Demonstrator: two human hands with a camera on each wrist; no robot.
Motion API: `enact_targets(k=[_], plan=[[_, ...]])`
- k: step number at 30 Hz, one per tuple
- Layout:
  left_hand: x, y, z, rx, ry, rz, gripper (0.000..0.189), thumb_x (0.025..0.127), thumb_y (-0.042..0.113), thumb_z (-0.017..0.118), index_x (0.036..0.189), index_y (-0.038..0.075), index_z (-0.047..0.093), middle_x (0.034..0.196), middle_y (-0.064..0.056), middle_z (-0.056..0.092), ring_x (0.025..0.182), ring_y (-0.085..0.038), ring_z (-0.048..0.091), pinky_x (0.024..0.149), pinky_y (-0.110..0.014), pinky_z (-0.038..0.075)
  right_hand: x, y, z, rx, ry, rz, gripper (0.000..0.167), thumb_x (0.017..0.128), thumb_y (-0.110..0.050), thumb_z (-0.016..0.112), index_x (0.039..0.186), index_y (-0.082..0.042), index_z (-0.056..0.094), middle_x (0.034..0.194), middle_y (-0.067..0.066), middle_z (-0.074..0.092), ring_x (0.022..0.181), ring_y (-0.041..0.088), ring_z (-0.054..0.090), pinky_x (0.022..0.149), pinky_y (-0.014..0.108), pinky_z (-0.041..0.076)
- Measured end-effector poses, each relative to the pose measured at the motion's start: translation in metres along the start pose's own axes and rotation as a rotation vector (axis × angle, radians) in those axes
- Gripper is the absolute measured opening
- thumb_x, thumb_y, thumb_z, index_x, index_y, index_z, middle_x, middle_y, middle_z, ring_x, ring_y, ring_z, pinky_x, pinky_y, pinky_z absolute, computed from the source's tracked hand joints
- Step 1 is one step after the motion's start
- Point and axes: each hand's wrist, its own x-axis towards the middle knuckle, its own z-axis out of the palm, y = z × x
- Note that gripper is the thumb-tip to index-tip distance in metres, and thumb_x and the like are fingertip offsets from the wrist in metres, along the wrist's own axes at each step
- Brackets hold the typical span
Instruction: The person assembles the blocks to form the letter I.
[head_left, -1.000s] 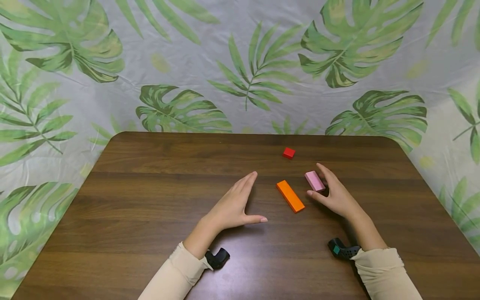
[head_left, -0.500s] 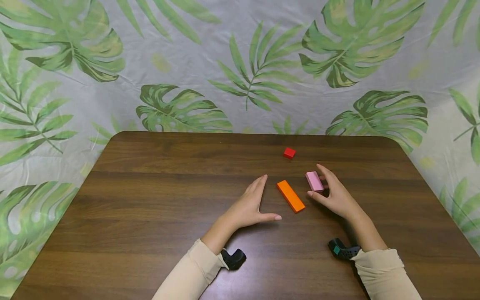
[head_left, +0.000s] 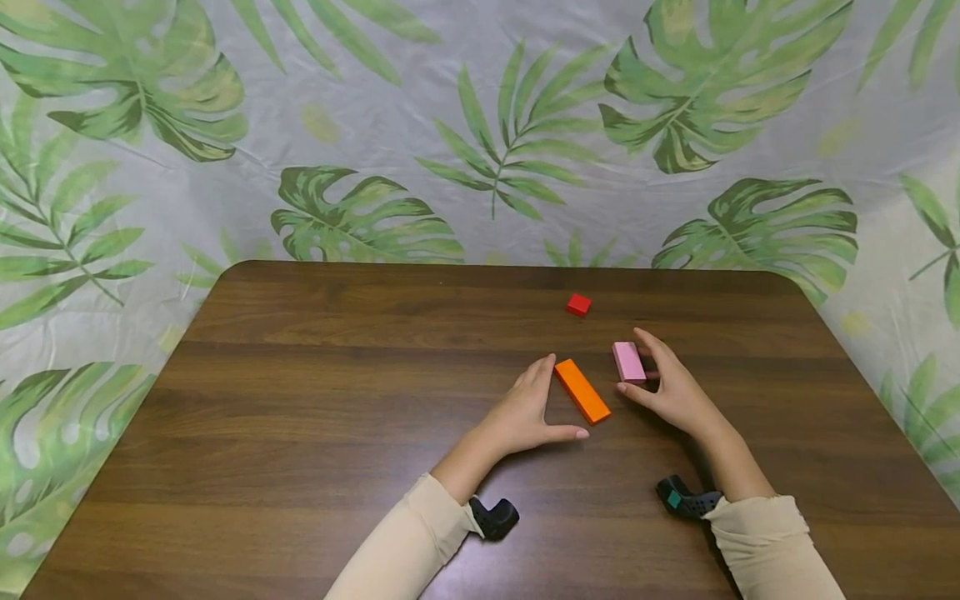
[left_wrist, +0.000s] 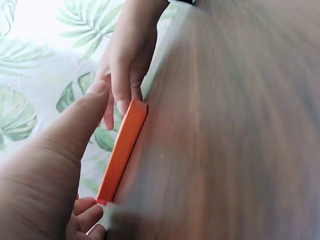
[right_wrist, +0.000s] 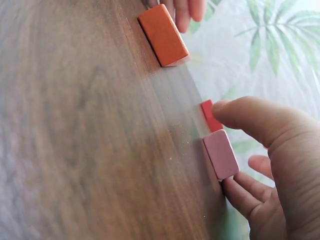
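Note:
An orange block point(head_left: 582, 392), long and flat, lies at a slant on the table right of centre. My left hand point(head_left: 521, 414) is just left of it, fingers straight at its far end and thumb spread out near its close end. Beside it to the right lies a shorter pink block point(head_left: 629, 362). My right hand point(head_left: 673, 390) stands around the pink block's right side, thumb apart from the fingers. In the right wrist view its fingertips touch the pink block point(right_wrist: 222, 155) while the thumb is off it.
A small red block point(head_left: 578, 305) lies farther back on the brown wooden table point(head_left: 300, 400). Behind the table's far edge hangs a leaf-patterned cloth point(head_left: 525, 125). Black wrist devices are on both arms, the left one point(head_left: 495, 518) low over the table.
My left hand has moved right, up to the orange block. The pink block has turned slightly at my right hand's fingers, and that hand has hardly moved.

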Motion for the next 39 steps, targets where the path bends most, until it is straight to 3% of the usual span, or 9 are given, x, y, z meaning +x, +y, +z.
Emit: enact_targets(k=[6, 15, 26, 39], plan=[[0.006, 0.005, 0.008, 0.016, 0.018, -0.027, 0.110, 0.066, 0.062, 0.065, 0.143, 0.003, 0.013, 0.144, -0.012, 0.022, 0.130, -0.023, 0.025, 0.103, -0.034, 0.023, 0.002, 0.003, 0.002, 0.015, -0.014, -0.011, 0.081, 0.078, -0.018, 0.070, 0.140, 0.000, 0.021, 0.135, 0.024, 0.030, 0.117, 0.038, 0.035, 0.083, 0.050, 0.041], [0.013, 0.011, 0.016, 0.112, 0.078, -0.045, 0.111, 0.065, 0.061, 0.068, 0.142, 0.000, 0.016, 0.143, -0.013, 0.026, 0.130, -0.021, 0.025, 0.104, -0.032, 0.019, 0.003, 0.004, 0.001, 0.056, -0.052, 0.007, 0.077, 0.081, -0.019, 0.068, 0.140, 0.000, 0.022, 0.136, 0.024, 0.030, 0.118, 0.038, 0.034, 0.087, 0.051, 0.037], [0.016, 0.018, 0.025, 0.213, 0.129, -0.101, 0.107, 0.066, 0.058, 0.069, 0.140, -0.001, 0.019, 0.140, -0.012, 0.030, 0.127, -0.021, 0.030, 0.104, -0.031, 0.018, 0.002, 0.006, 0.003, 0.032, -0.014, -0.014, 0.072, 0.079, -0.014, 0.070, 0.135, 0.005, 0.030, 0.130, 0.024, 0.034, 0.111, 0.034, 0.039, 0.082, 0.046, 0.040], [0.017, 0.017, 0.022, 0.131, 0.153, -0.098, 0.102, 0.065, 0.049, 0.074, 0.139, 0.002, 0.024, 0.137, -0.011, 0.033, 0.124, -0.022, 0.033, 0.101, -0.033, 0.028, 0.001, 0.006, 0.003, 0.024, -0.021, 0.001, 0.071, 0.079, -0.017, 0.069, 0.135, 0.006, 0.032, 0.132, 0.025, 0.031, 0.111, 0.036, 0.039, 0.084, 0.047, 0.040]])
